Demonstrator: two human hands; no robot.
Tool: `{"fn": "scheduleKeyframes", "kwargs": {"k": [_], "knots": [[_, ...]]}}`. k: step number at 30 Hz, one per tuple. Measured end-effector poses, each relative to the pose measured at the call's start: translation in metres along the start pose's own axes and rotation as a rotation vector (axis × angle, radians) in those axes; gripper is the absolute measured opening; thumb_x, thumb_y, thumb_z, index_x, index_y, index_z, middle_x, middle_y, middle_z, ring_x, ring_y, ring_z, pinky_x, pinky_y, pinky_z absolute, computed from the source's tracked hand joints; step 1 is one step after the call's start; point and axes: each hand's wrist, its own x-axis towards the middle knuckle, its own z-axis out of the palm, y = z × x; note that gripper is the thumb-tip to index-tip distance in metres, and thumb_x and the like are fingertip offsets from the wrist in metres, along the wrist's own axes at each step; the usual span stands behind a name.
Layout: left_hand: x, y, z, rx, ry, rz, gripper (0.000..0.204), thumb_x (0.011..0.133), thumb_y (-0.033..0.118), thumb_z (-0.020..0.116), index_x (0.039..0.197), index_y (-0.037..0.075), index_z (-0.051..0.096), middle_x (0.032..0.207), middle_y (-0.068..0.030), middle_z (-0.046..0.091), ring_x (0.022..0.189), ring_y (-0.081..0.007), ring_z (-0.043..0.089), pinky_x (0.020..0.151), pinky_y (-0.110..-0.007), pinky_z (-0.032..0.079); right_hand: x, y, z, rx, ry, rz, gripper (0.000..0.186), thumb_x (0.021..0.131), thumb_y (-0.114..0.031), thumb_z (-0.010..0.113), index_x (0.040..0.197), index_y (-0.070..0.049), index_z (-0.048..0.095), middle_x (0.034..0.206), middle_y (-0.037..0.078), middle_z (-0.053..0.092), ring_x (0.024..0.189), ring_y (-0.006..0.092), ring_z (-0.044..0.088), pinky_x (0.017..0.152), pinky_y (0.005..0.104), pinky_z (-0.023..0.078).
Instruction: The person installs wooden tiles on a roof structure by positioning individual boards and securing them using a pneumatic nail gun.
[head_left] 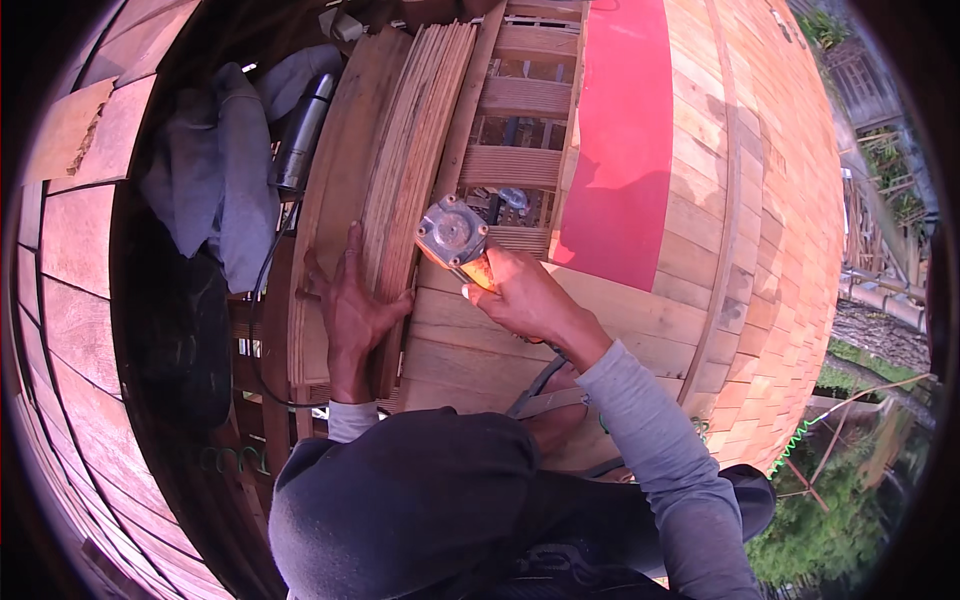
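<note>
In my right hand (525, 295) is a nail gun (453, 232) with an orange body and a grey bolted cap, my fingers wrapped round its grip. It is above the right edge of long stacked wooden boards (415, 130); whether its nose touches wood is hidden. My left hand (360, 315) lies on the near end of the boards, fingers spread and thumb out to the right. Just right of the boards, overlapping wooden shingles (480, 330) cover the roof.
A red sheet (620, 140) lies on the shingles. Open battens (515, 165) leave gaps beyond the nail gun. Grey cloth (225, 170), a metal cylinder (305, 130) and a dark hose (262, 290) are at left. A sandalled foot (560, 410) rests by my right forearm.
</note>
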Motion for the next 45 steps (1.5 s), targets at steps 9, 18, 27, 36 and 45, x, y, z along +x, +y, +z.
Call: {"fn": "scheduleKeyframes", "kwargs": {"k": [9,18,27,36,45], "knots": [[-0.001,-0.004,-0.005,-0.038,-0.035,0.0,0.129,0.063,0.038,0.094,0.171,0.023,0.026,0.159,-0.0131,0.056,0.158,-0.0603,0.01,0.113,-0.091,0.004,-0.002,-0.005,0.02,-0.057,0.053,-0.003,0.05,0.09,-0.015,0.074,0.132,0.0,0.053,0.108,0.03,0.073,0.102,0.051,0.07,0.087,0.0592,0.056],[-0.005,-0.009,-0.003,-0.219,-0.01,0.11,0.132,0.062,0.04,0.096,0.17,0.012,0.026,0.155,-0.0274,0.054,0.159,-0.0522,0.018,0.113,-0.088,0.016,-0.021,-0.006,0.029,-0.085,0.035,0.02,0.046,0.093,-0.021,0.075,0.131,-0.002,0.056,0.105,0.03,0.072,0.102,0.0504,0.069,0.087,0.0578,0.055],[-0.002,-0.043,0.02,-0.116,0.188,-0.05,0.051,0.108,0.042,0.054,0.135,0.0,0.064,0.144,-0.0309,0.06,0.156,-0.0442,0.031,0.115,-0.081,0.015,-0.171,-0.023,-0.082,-0.156,0.249,0.065,0.05,0.092,-0.013,0.069,0.137,-0.001,0.052,0.105,0.027,0.073,0.1,0.0497,0.07,0.086,0.0571,0.056],[0.015,-0.098,0.033,-0.274,0.246,0.094,0.034,0.108,0.024,0.052,0.108,-0.005,0.071,0.108,-0.0344,0.069,0.133,-0.0437,0.056,0.109,-0.057,0.041,-0.377,-0.012,-0.129,-0.159,0.752,0.369,0.035,0.09,-0.009,0.074,0.12,0.004,0.063,0.104,0.028,0.073,0.099,0.0475,0.072,0.086,0.0486,0.057],[0.005,-0.066,0.017,-0.044,0.257,0.019,0.03,0.107,0.022,0.053,0.106,-0.004,0.068,0.106,-0.033,0.069,0.119,-0.0452,0.061,0.099,-0.057,0.046,-0.428,0.011,-0.133,0.062,0.973,0.371,0.026,0.09,-0.01,0.075,0.109,0.006,0.065,0.094,0.025,0.073,0.088,0.0416,0.073,0.078,0.0439,0.057]]}}
